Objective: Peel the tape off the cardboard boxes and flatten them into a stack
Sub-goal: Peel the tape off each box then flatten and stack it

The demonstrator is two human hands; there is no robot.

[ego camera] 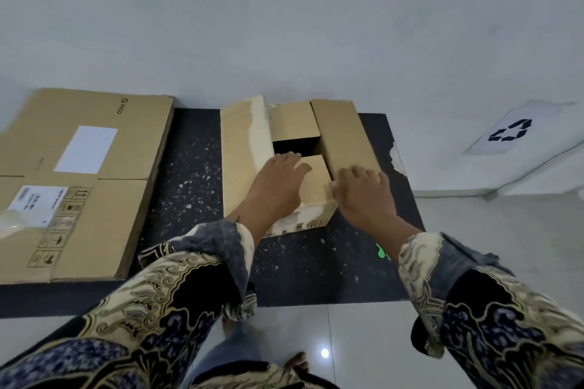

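A brown cardboard box (240,161) stands on the dark mat (189,167) in the middle, its top flaps partly open with a dark gap between them. The left long flap has a torn, pale edge. My left hand (278,180) lies on the near short flap with fingers stretched forward towards the gap. My right hand (363,193) rests at the near end of the right long flap, fingers slightly bent at the flap's edge. A stack of flattened boxes (104,199) with white labels lies on the left.
The mat lies on a pale tiled floor against a white wall. A white sheet with a black recycling symbol (508,131) lies at the right. A small green mark (380,251) shows on the mat near my right wrist. My bare foot (297,363) is below.
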